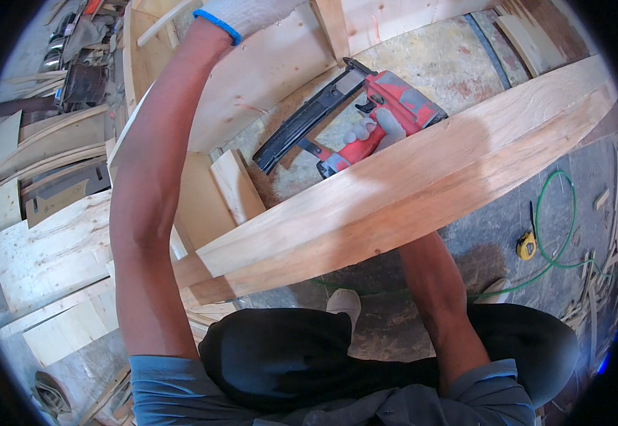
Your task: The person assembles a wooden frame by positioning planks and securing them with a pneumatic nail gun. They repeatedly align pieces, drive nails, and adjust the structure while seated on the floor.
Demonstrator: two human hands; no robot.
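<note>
While clamped on red nail gun (387,117), right hand (373,131) behind plank's (408,192) upper edge; left hand's (252,11) grip unclear.

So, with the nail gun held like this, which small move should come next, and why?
Probably bring the nail gun nose down against the curved plywood panel. The right hand grips its red handle behind the long plank, and the gloved left hand is up on the panel, seemingly steadying it. Whether the nose touches wood already cannot be seen.

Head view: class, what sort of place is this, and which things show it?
Most likely a woodworking workshop: a red nail gun held in the gloved right hand, a curved wooden frame, and offcut boards stacked about.
</note>
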